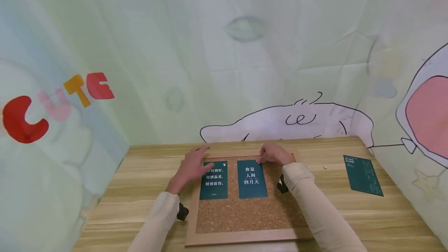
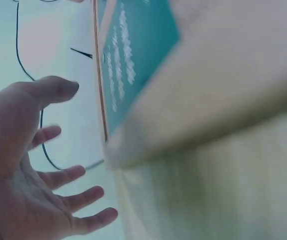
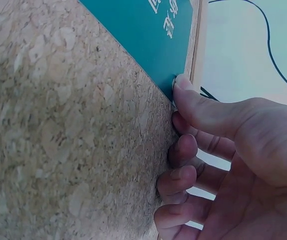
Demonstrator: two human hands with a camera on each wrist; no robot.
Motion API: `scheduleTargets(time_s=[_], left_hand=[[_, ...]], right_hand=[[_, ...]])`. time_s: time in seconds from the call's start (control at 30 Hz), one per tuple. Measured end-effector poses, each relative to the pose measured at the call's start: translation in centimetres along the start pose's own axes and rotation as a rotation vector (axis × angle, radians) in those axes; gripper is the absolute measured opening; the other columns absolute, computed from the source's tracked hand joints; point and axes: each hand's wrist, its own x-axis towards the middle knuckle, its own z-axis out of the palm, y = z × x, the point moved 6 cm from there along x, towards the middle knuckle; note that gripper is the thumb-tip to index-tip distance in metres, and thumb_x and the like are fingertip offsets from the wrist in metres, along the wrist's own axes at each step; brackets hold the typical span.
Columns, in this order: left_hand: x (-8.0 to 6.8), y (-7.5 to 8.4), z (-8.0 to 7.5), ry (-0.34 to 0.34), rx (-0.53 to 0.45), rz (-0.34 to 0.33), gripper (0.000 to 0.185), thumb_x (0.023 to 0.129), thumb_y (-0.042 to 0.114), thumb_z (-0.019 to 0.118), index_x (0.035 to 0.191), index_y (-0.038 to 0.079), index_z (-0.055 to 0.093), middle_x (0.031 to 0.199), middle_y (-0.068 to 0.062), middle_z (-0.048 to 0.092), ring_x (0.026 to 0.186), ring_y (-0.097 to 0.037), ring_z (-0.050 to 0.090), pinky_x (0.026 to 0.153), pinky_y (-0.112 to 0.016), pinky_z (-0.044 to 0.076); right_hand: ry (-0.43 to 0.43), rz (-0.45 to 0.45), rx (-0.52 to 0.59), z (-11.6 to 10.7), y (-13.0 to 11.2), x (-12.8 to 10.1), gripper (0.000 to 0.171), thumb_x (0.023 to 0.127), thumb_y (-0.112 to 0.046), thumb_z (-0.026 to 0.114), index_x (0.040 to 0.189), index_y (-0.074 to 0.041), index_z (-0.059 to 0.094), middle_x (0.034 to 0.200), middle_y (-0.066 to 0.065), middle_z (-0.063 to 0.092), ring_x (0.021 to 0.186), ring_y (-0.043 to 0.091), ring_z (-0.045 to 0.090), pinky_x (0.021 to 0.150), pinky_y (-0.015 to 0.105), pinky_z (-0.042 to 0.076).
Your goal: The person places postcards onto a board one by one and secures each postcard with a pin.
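A cork board [image 1: 245, 213] in a wooden frame [image 1: 241, 237] lies on the table. Two teal cards with white writing lie on it side by side: the left card [image 1: 214, 182] and the middle card [image 1: 252, 179]. My left hand [image 1: 200, 159] rests open with spread fingers at the left card's top-left corner and the frame; in the left wrist view that hand [image 2: 58, 165] is spread beside the blurred card [image 2: 138, 55]. My right hand [image 1: 263, 158] is at the middle card's top-right corner. Its thumb [image 3: 203, 112] presses a silver pushpin [image 3: 174, 84] into the card [image 3: 143, 35], fingers curled underneath.
A third teal card [image 1: 362, 175] lies on the wooden table [image 1: 147, 174] to the right, with a small loose pin [image 1: 325, 167] between it and the board. A pin [image 1: 224, 163] sits in the left card's top-right corner. A printed cloth backdrop surrounds the table.
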Motion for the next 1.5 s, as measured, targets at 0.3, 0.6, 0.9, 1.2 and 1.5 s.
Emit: scheduleTargets(time_s=[0.3,0.6,0.9,1.2,1.5], left_hand=[[-3.7,-3.3,-0.5,0.013,-0.153,-0.167,0.075,0.1,0.029,0.066,0.161,0.005,0.03,0.152,-0.032,0.039,0.131,-0.048,0.048,0.106,-0.067,0.041],[-5.9,-3.7,0.1,-0.021,-0.279,-0.249,0.078,0.096,0.028,0.073,0.155,-0.006,0.034,0.138,-0.031,0.056,0.112,-0.039,0.063,0.094,-0.057,0.053],[-6.4,-3.5,0.4,-0.034,-0.287,-0.243,0.064,0.093,0.021,0.08,0.142,-0.01,0.053,0.123,-0.021,0.064,0.082,-0.02,0.064,0.073,-0.035,0.058],[-6.4,-3.2,0.6,-0.019,-0.238,-0.238,0.061,0.092,0.018,0.08,0.139,-0.012,0.055,0.118,-0.02,0.066,0.082,-0.02,0.064,0.071,-0.035,0.058],[-6.2,-3.0,0.6,0.0,-0.191,-0.249,0.059,0.091,0.015,0.081,0.138,-0.011,0.057,0.115,-0.019,0.067,0.088,-0.026,0.063,0.076,-0.038,0.058]], right_hand=[[0.0,-0.014,-0.004,0.0,0.0,0.1,0.031,0.092,-0.021,0.082,0.071,-0.01,0.062,0.065,0.0,0.049,0.064,0.016,0.047,0.059,0.03,0.036],[0.007,-0.002,-0.023,-0.1,0.2,0.0,0.028,0.091,-0.023,0.082,0.074,-0.009,0.066,0.069,0.001,0.054,0.067,0.018,0.05,0.061,0.031,0.038],[0.01,-0.006,-0.009,-0.1,0.1,0.0,0.03,0.092,-0.023,0.082,0.073,-0.01,0.063,0.068,0.001,0.052,0.066,0.017,0.05,0.061,0.031,0.038],[0.011,-0.045,0.012,0.4,0.7,0.3,0.032,0.093,-0.022,0.081,0.071,-0.011,0.061,0.067,0.0,0.051,0.066,0.017,0.05,0.061,0.03,0.038],[0.011,-0.094,0.006,0.1,0.4,-0.1,0.031,0.095,-0.021,0.079,0.072,-0.011,0.06,0.069,0.0,0.054,0.068,0.016,0.051,0.063,0.029,0.039]])
